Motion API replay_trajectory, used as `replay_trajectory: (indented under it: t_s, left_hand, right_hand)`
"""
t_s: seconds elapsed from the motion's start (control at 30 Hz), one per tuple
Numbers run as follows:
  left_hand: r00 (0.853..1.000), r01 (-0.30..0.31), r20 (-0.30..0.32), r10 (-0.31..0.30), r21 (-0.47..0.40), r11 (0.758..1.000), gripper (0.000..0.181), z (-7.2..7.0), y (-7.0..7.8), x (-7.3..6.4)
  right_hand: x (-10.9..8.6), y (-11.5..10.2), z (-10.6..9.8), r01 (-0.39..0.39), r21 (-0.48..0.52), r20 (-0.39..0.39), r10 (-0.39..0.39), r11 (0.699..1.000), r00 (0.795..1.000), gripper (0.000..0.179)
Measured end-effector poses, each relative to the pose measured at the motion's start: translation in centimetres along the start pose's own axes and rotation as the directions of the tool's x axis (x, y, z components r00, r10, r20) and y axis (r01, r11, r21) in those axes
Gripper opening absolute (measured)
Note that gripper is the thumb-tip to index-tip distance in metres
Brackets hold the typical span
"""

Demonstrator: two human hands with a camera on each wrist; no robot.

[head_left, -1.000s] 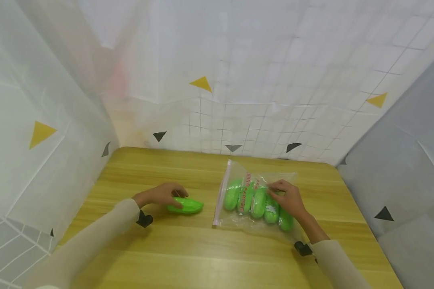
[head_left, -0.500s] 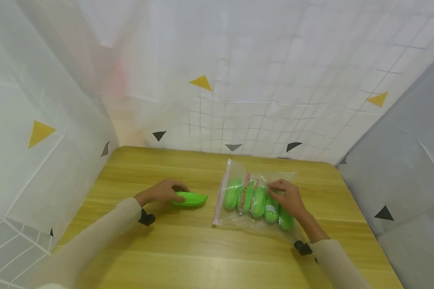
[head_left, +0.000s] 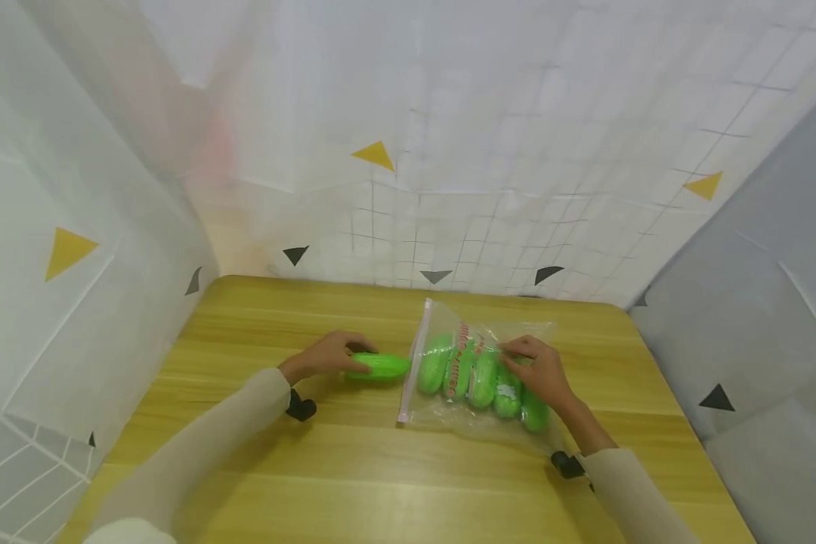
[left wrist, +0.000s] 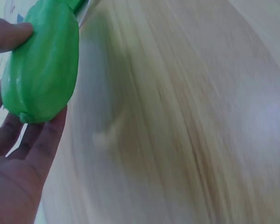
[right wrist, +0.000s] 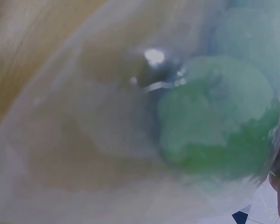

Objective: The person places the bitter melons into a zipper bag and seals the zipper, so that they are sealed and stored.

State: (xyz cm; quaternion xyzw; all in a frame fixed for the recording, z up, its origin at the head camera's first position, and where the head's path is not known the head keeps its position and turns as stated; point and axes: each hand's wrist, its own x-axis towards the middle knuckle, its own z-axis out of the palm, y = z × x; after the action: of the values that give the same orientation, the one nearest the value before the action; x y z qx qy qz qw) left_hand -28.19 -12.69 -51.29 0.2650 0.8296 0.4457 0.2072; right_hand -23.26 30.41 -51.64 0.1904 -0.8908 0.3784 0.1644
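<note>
My left hand (head_left: 332, 353) holds a smooth, ribbed green cucumber (head_left: 384, 367), its thumb on one side and fingers on the other. In the left wrist view, the blunt end of this cucumber (left wrist: 42, 65) faces the palm, slightly above the wood. The far tip reaches the zip edge of a clear zip bag (head_left: 449, 419); whether it is inside the mouth is unclear. Several similar green cucumbers (head_left: 484, 381) lie side by side in the bag. My right hand (head_left: 540, 374) pinches the bag's upper film; close up, blurred plastic (right wrist: 84, 140) covers a green end (right wrist: 219, 121).
The bag lies flat on a wood-grain table (head_left: 381, 483), its mouth facing left. White sheets (head_left: 517, 151) with yellow and dark triangles stand behind and on both sides of the table. Black wrist cameras (head_left: 301, 406) sit under both wrists.
My left hand has moved right and slightly away from me, carrying the cucumber from beside the bag up to its zip edge. The right hand and the bag have stayed nearly still.
</note>
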Motion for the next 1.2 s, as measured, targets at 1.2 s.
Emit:
replay_trajectory:
  t_s: [1.2]
  left_hand:
    - [0.98,0.01,0.2,-0.006,-0.018,1.0,0.041,0.7,-0.1,0.2]
  right_hand:
    - [-0.1,0.1,0.1,0.049,0.002,-0.007,-0.049,0.999,0.999,0.023]
